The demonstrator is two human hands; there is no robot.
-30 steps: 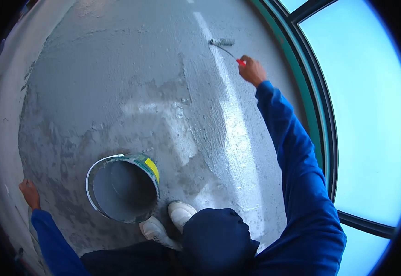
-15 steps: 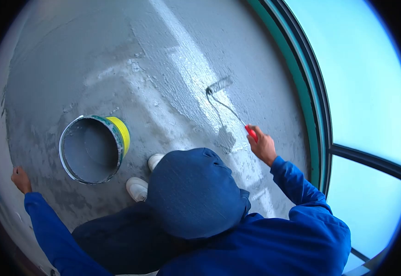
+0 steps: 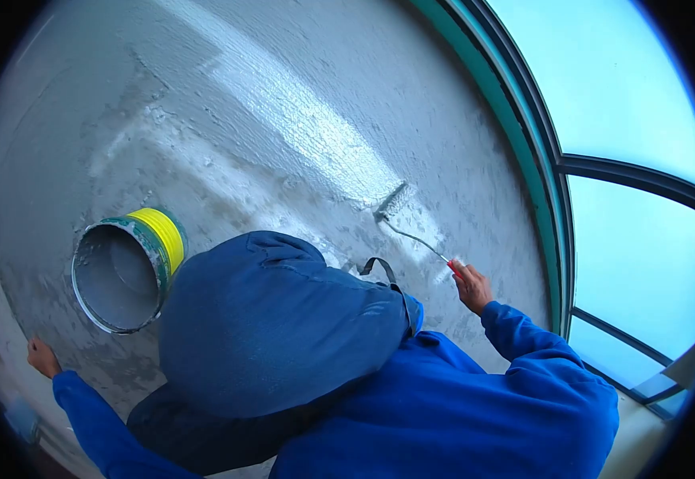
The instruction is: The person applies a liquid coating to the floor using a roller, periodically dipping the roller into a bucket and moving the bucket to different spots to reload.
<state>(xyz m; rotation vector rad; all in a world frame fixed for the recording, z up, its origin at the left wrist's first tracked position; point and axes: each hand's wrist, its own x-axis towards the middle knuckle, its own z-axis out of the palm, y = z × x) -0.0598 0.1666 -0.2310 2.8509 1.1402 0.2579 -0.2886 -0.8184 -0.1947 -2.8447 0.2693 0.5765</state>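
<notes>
Head view: the right hand (image 3: 473, 287) grasps the red handle of the paint roller (image 3: 391, 201). The roller's sleeve rests on the wet grey floor (image 3: 284, 64) at the near end of a glossy stripe, closer to the body than half a second ago, and the arm is now bent rather than stretched. The left hand (image 3: 42, 357) rests on the floor as before; whether it is clenched cannot be told. The paint bucket (image 3: 165, 238) stands near it, just left of the blue hood (image 3: 276, 319).

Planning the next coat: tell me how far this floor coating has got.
Done: a glossy wet strip runs across the floor. In hand: the right hand holds the roller at the strip's near end. To do: dull, patchy floor beside the bucket looks uncoated.
</notes>
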